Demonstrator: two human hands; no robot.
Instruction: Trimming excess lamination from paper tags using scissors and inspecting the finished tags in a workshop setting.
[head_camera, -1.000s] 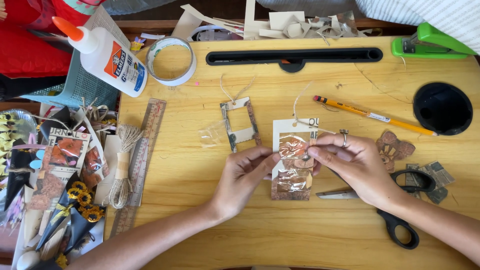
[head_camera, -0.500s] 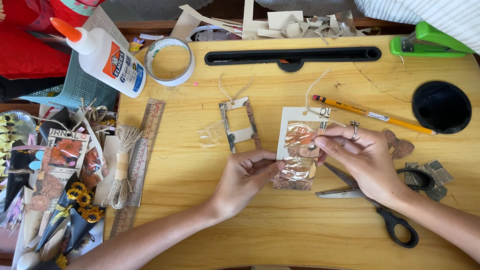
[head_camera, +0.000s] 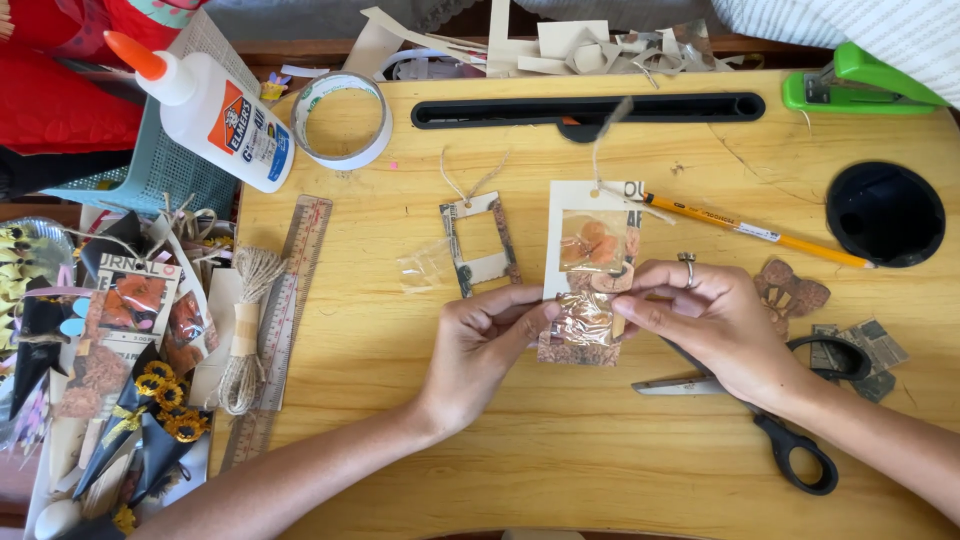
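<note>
My left hand (head_camera: 482, 345) and my right hand (head_camera: 710, 322) both pinch a small paper tag (head_camera: 590, 270) lying on the wooden lap desk (head_camera: 560, 440). The tag is cream with an orange picture and a strip of crinkled clear film across its lower half. A twine loop rises from its top. My fingertips meet over the film at the tag's middle. A ring sits on my right hand. A second, frame-shaped tag (head_camera: 480, 243) lies just left of it, beside a scrap of clear film (head_camera: 422, 268).
Black-handled scissors (head_camera: 770, 415) lie under my right wrist. A pencil (head_camera: 750, 230), green stapler (head_camera: 860, 85), black cup recess (head_camera: 885, 213), tape roll (head_camera: 341, 118), glue bottle (head_camera: 215, 110), ruler (head_camera: 283, 310) and twine bundle (head_camera: 245, 330) surround the work. Paper scraps crowd the left side.
Both hands and the tag have shifted slightly toward the top of the desk. My right fingers have moved from the tag's upper part down onto the film strip.
</note>
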